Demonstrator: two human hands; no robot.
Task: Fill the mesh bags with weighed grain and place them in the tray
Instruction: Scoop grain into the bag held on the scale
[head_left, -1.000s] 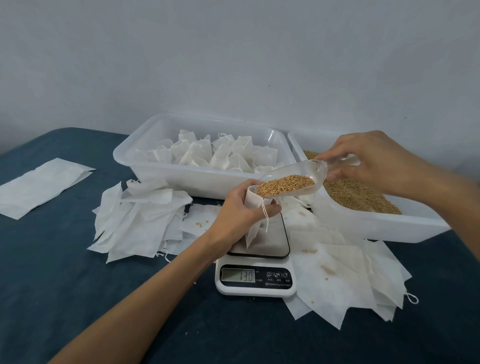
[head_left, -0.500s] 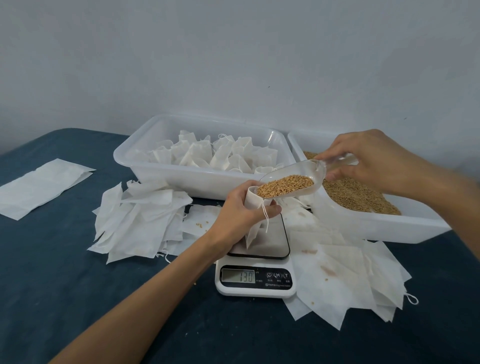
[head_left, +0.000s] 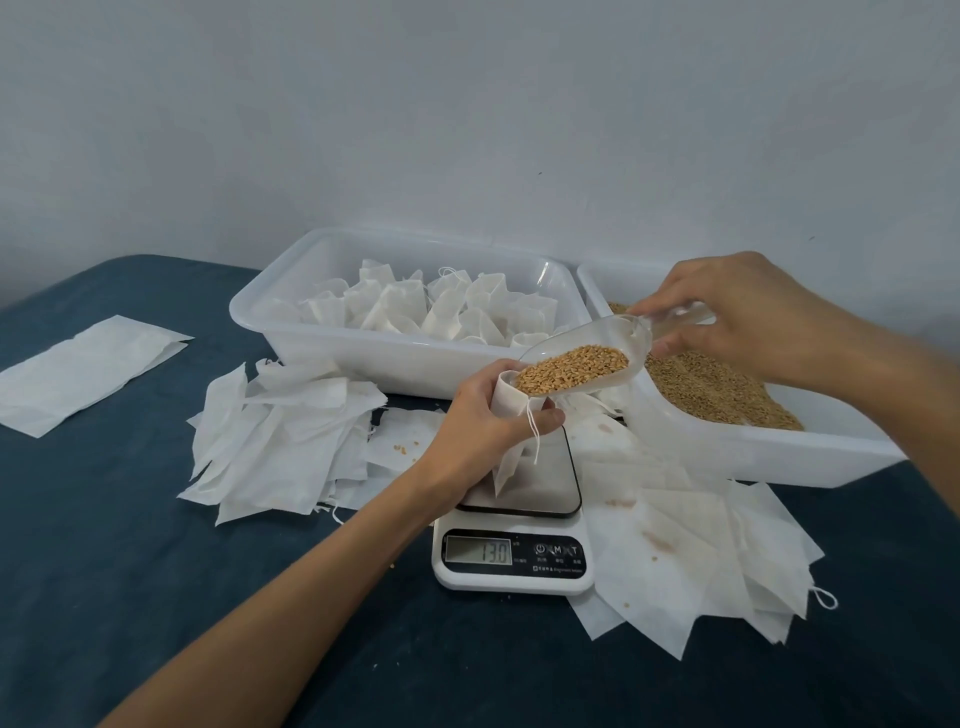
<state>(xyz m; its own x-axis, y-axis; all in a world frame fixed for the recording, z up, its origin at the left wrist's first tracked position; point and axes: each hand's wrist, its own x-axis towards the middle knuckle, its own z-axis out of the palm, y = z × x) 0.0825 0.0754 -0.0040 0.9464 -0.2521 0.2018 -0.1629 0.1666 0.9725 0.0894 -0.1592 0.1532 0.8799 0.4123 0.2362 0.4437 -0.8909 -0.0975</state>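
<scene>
L hand (head_left: 475, 421) grips a white mesh bag (head_left: 511, 415) at its mouth, fingers and thumb curled round it; bag hangs over the platform of the digital scale (head_left: 514, 540), whether its lower corner touches the platform cannot be told. Display reads 130. R hand (head_left: 737, 317) pinches the handle of a clear plastic scoop (head_left: 597, 353), thumb below, fingers above. Scoop loaded w/ grain (head_left: 571, 368), tipped down, its lip at the bag mouth. Behind R hand: white tub of loose grain (head_left: 727, 452). Left of it: white tray (head_left: 363, 358) holding filled bags (head_left: 441, 312), upright, packed close. Empty bags in loose piles left (head_left: 280, 447) and right (head_left: 701, 561) of scale, on dark blue table (head_left: 156, 597). Separate flat stack of bags (head_left: 83, 374) far left. Few stray grains on table and bags.
</scene>
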